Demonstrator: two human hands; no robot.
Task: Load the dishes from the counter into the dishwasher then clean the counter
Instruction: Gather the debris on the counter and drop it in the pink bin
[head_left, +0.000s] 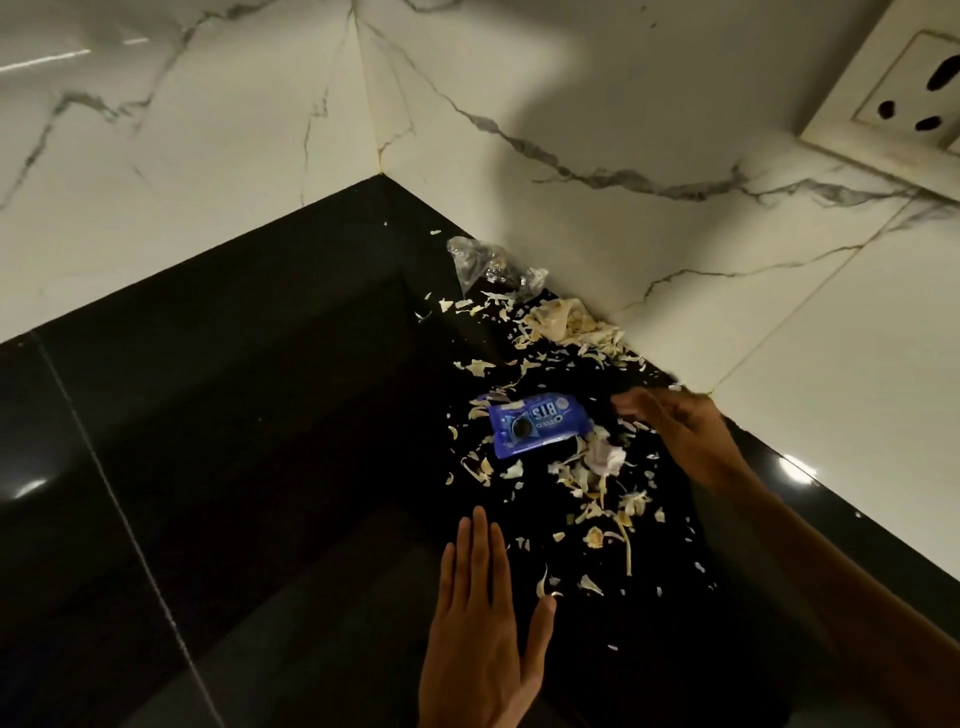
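Glossy black stone counter (234, 441): bare to the left, walled far and right by white marble tiles (675, 130). Pale vegetable peelings (571, 478) and blue snack wrapper (535, 423) lie between flat, open left hand (483, 613) and loosely spread right hand (675, 431), empty. Crumpled clear plastic (483, 265) at far wall, contents indistinct.

Left hand (485, 613) flat, fingers straight together; right hand (675, 431) reaches forward, fingers loosely curled.

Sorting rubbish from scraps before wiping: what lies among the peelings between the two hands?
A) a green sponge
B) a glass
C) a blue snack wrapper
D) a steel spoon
C: a blue snack wrapper lies flat on the black counter amid pale peelings, between the left hand and the right hand.
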